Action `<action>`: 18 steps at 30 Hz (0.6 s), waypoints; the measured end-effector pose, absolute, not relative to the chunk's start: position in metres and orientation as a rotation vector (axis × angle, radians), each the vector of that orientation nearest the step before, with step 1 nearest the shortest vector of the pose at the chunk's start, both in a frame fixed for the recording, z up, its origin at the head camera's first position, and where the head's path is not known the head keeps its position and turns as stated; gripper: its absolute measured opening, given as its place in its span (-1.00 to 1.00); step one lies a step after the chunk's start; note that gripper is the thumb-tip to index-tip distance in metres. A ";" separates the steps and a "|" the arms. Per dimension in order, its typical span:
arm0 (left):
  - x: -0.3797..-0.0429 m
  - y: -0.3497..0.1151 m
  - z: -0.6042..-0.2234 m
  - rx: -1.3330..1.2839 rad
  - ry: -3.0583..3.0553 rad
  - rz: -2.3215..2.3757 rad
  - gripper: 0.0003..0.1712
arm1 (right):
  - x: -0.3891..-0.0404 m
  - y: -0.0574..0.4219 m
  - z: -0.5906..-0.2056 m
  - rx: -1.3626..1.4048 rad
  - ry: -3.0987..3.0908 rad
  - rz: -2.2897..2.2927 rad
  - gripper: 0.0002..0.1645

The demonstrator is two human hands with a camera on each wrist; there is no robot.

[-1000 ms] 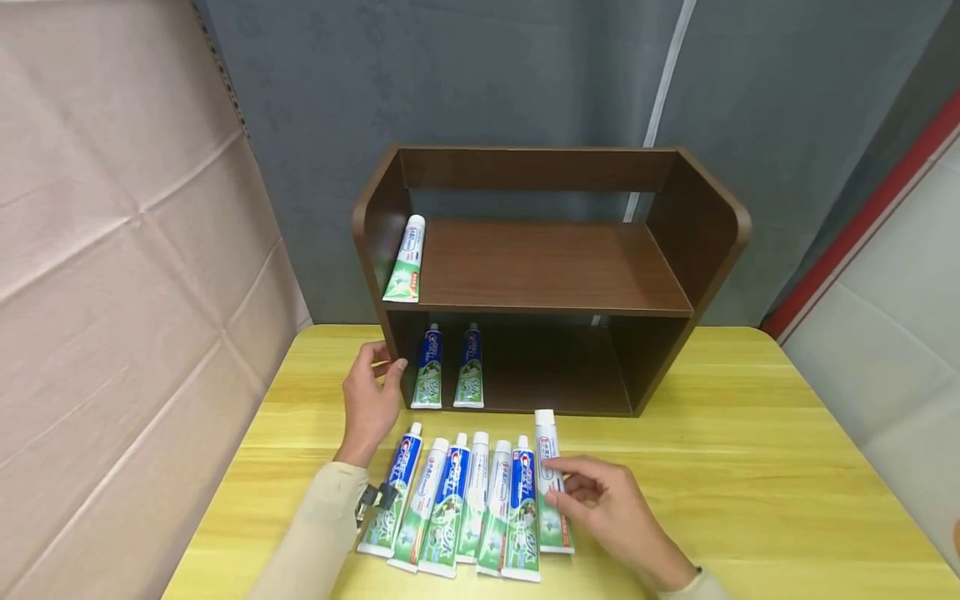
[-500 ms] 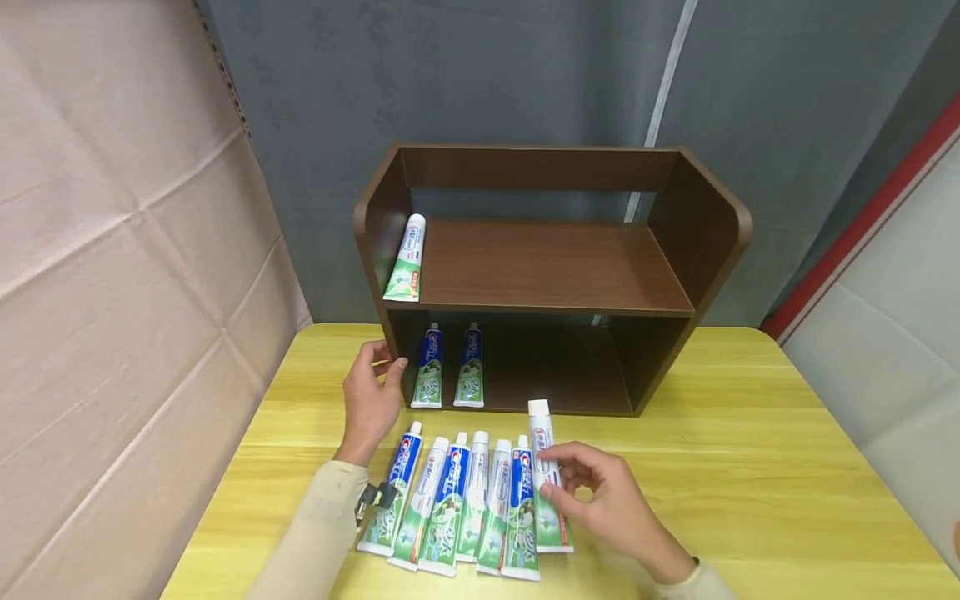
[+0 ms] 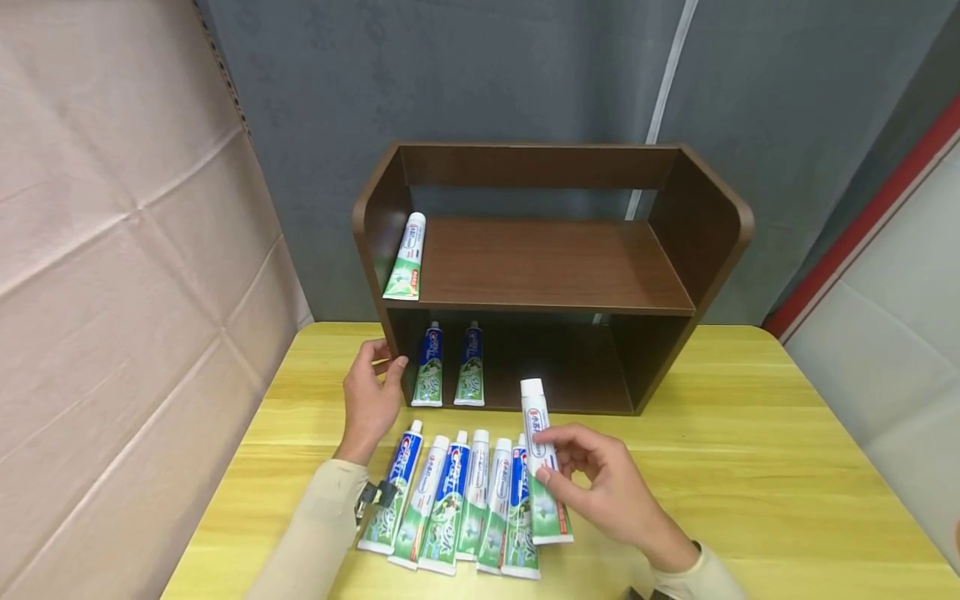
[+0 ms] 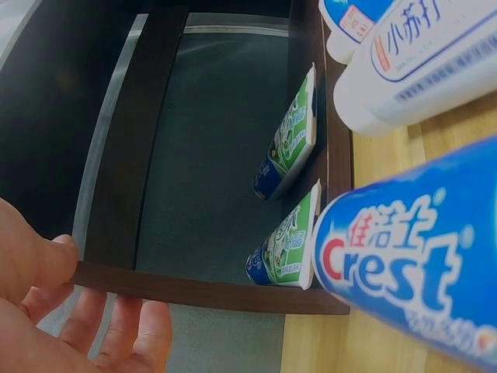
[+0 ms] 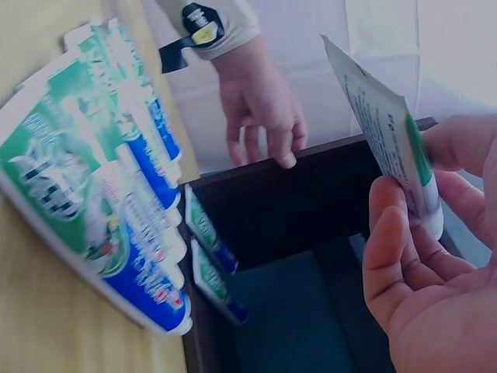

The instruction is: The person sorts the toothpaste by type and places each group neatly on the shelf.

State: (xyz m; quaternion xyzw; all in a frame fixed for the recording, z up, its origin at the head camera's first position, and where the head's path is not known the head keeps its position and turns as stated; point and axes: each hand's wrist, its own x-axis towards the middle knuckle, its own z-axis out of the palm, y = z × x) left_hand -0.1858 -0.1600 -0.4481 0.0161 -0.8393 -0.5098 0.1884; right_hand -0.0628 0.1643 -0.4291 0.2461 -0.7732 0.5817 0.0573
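Observation:
My right hand [image 3: 600, 487] pinches a white and green toothpaste tube [image 3: 534, 417] between thumb and fingers, lifted over the right end of the row, cap toward the shelf. In the right wrist view, the held tube [image 5: 388, 132] shows its printed back. My left hand [image 3: 372, 400] grips the left side panel of a dark brown two-tier shelf [image 3: 540, 308]. The left wrist view has the thumb on one face of that panel [image 4: 194, 294] and the fingers on the other. Between the hands, several tubes lie side by side, blue and green Crest tubes [image 3: 450, 500] mixed with white and green ones [image 3: 423, 492].
One white and green tube [image 3: 406, 258] lies at the left of the upper tier. Two blue and green tubes [image 3: 429, 367] stand on the lower tier's left half. The yellow wood-grain table [image 3: 750, 467] extends to both sides; a grey curtain [image 3: 510, 75] hangs behind.
My right hand has picked up the rightmost white and green tube from the table, moving it slightly up and left over the neighbouring Crest tube. My left hand stays on the panel.

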 end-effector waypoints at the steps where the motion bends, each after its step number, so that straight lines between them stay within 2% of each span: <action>1: -0.186 -0.160 -0.448 0.048 -2.364 -1.433 -0.65 | -0.063 0.164 -0.427 0.761 -2.328 1.765 -0.60; 18: -0.185 -0.160 -0.449 0.057 -2.361 -1.447 -0.66 | -0.073 0.148 -0.390 0.896 -2.167 1.852 -0.54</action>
